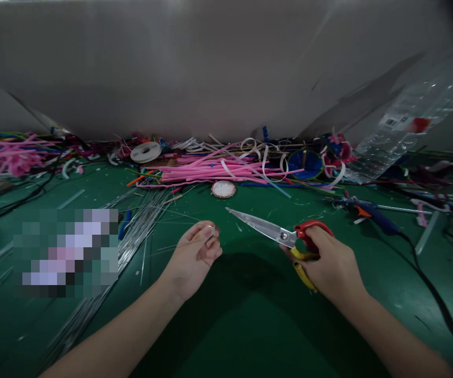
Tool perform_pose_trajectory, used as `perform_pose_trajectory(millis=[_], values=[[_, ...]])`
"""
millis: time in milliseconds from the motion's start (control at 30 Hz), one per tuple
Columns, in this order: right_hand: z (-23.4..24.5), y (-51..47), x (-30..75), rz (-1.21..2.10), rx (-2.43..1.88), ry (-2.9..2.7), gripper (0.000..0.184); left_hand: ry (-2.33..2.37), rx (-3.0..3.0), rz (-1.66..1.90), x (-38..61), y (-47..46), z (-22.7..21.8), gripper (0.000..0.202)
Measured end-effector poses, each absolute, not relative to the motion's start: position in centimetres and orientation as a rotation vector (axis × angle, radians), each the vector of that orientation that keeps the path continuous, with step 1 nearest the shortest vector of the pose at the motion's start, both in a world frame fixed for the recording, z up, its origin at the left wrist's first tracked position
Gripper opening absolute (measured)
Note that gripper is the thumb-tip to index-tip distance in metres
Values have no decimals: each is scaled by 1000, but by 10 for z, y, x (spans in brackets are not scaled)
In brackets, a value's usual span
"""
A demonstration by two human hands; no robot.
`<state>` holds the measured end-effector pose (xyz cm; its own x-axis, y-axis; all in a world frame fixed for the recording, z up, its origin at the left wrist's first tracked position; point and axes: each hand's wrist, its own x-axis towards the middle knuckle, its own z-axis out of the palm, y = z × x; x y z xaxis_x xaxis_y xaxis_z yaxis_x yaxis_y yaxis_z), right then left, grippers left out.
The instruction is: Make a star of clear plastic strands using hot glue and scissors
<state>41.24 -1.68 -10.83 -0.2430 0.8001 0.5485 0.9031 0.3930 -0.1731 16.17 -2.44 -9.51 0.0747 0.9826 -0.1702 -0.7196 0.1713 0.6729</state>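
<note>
My right hand [329, 257] grips a pair of scissors [264, 226] with red and yellow handles. Their blades are together and point up and left, toward my other hand. Closed in a pinch, my left hand [195, 257] holds thin wires [179, 245] whose ends trail off to the left; how many is hard to tell. Beside that hand, a bundle of long, shiny straight wires [137, 236] lies slantwise on the green table. The scissor tips are apart from the wires in my fingers.
Pink pipe cleaners [206, 170] lie heaped along the wall, near a white spool [146, 152] and a small round dish [223, 189]. On the right are a blue glue gun [376, 216] with a black cord and a leaning plastic bottle [400, 134]. A blurred patch covers something at left.
</note>
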Motion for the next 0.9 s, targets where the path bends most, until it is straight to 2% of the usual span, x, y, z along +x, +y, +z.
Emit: perform_pose_trajectory(millis=[133, 233, 533, 733, 900], values=[[-108, -16, 408, 38, -1563, -2060, 38, 652, 458, 1329, 161, -25, -94, 8], [-106, -17, 406, 108, -1549, -2097, 41, 625, 464, 1309, 161, -25, -94, 7], [-106, -17, 410, -359, -1357, -2152, 43, 556, 512, 1262, 159, -26, -98, 7], [-102, -22, 409, -438, -1276, -2202, 21, 597, 491, 1267, 160, -28, -93, 14], [-100, -22, 409, -485, -1257, -2208, 17, 582, 521, 1271, 161, -29, -92, 17]])
